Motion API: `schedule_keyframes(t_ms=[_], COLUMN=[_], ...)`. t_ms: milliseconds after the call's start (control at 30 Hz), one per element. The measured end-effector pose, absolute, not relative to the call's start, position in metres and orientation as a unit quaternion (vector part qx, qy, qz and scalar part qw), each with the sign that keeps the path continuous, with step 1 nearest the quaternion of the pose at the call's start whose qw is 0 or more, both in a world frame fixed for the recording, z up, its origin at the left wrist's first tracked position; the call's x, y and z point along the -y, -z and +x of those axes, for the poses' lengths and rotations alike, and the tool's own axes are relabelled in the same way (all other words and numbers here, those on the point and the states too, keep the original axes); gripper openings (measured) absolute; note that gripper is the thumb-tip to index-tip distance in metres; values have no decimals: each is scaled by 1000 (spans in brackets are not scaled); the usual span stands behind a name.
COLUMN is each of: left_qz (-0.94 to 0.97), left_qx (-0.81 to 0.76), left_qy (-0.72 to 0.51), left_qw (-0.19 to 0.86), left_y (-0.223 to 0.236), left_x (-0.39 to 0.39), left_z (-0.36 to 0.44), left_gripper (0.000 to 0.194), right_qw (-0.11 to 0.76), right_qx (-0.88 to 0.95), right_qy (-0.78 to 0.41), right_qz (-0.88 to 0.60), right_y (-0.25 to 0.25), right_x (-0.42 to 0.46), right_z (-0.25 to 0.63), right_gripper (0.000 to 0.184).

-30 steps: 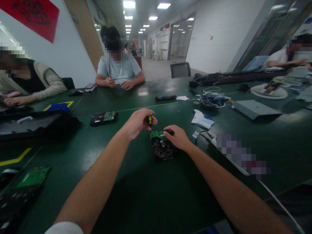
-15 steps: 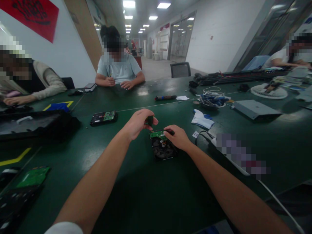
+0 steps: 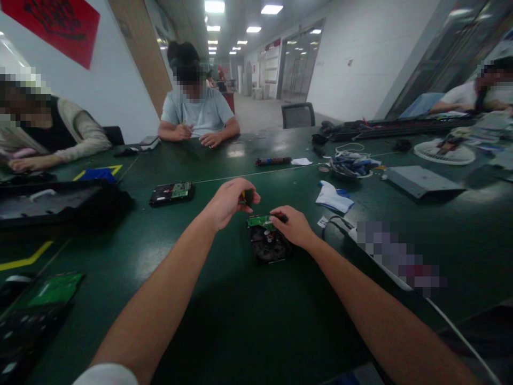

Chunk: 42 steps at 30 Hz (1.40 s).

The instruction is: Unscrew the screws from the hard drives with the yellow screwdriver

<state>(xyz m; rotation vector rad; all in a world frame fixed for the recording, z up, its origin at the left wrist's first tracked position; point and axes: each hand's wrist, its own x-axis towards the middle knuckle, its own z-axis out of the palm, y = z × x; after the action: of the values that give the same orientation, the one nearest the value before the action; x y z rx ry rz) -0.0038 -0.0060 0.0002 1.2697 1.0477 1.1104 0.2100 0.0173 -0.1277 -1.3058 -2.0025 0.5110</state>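
Observation:
A hard drive (image 3: 270, 246) with a green circuit board along its far end lies on the green table in front of me. My right hand (image 3: 294, 227) grips its far right corner, thumb over the board's edge. Just beyond the drive, my left hand (image 3: 232, 203) is raised and curled around a small dark object with a yellow patch (image 3: 247, 198). Its kind is hard to make out, as my fingers cover much of it. Left of my hands rests another hard drive (image 3: 171, 193), board side up.
More drives with a green board (image 3: 56, 289) lie at near left, below a black tray-like casing (image 3: 60, 206). On the right are a glove (image 3: 334, 198), a power strip (image 3: 379, 256), a bowl of blue items (image 3: 350, 164) and a grey metal box (image 3: 425, 182). Several people sit around.
The dark object in my left hand has turned slightly, and its yellow patch now shows. My right hand stays on the hard drive.

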Motion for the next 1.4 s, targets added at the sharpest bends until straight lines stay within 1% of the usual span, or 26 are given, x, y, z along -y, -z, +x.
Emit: schedule_keyframes(t_ms=[133, 167, 333, 400, 467, 567, 600, 733, 800, 900, 1033, 1100, 1233, 1400], left_qz=[578, 576, 517, 513, 535, 573, 575, 542, 530, 540, 568, 565, 543, 548], left_qx=[-478, -479, -445, -452, -465, -476, -473, -432, -426, -442, -460, -454, -435, -456], left_qy=[-471, -468, -457, -465, -473, -466, -460, -443, -445, -456, -458, -442, -429, -454], left_qw=[464, 469, 571, 562, 523, 477, 483, 569, 583, 552, 506, 528, 576, 535], left_y=[-1, -2, 0, 1, 1, 0, -1, -1, -1, -2, -4, -4, -3, -2], left_x=[5, 5, 5, 4, 4, 4, 5, 7, 7, 7, 8, 8, 9, 7], left_z=[-5, -5, -5, -5, -5, -5, -5, -4, -4, -4, -5, -4, -3, -3], left_gripper=[17, 18, 17, 14, 12, 16, 17, 16, 14, 11, 16, 18, 13, 12], right_qw=[346, 347, 348, 348, 347, 342, 342, 345, 346, 347, 346, 345, 344, 342], right_qx=[768, 769, 771, 770, 770, 773, 773, 772, 773, 773, 774, 773, 772, 770], right_qy=[-199, -197, -195, -196, -195, -193, -193, -194, -192, -191, -189, -188, -193, -197], right_qz=[-500, -500, -496, -498, -499, -498, -498, -496, -496, -496, -495, -498, -498, -502], right_y=[128, 128, 128, 128, 128, 128, 128, 128, 128, 129, 130, 129, 129, 128], right_x=[-17, -17, -17, -17, -17, -17, -17, -17, -17, -18, -18, -18, -18, -18], right_z=[210, 210, 210, 210, 210, 210, 210, 210, 210, 210, 210, 210, 210, 210], right_gripper=[17, 17, 17, 17, 16, 17, 17, 17, 17, 17, 16, 16, 16, 17])
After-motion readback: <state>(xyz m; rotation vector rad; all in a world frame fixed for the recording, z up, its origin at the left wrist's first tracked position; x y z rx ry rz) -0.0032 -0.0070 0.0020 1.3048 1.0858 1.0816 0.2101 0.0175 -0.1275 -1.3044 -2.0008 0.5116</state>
